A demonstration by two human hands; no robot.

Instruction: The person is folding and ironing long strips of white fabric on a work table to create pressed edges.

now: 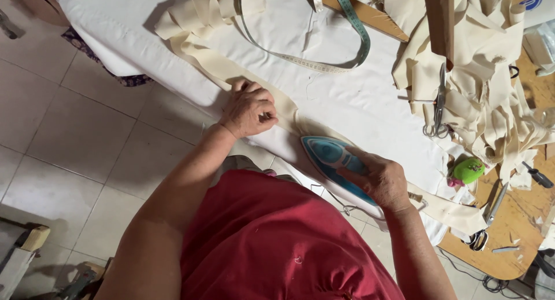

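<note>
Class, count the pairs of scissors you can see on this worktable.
2: one pair of scissors lies beside the cream fabric pile; another pair sits at the wooden table edge. More may hide under fabric.

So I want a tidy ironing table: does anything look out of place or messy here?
The right hand grips the blue iron on a cream strip that the left hand presses flat. What stands out is the tangled heap of cream strips at the right, with scissors lying half in it.
</note>
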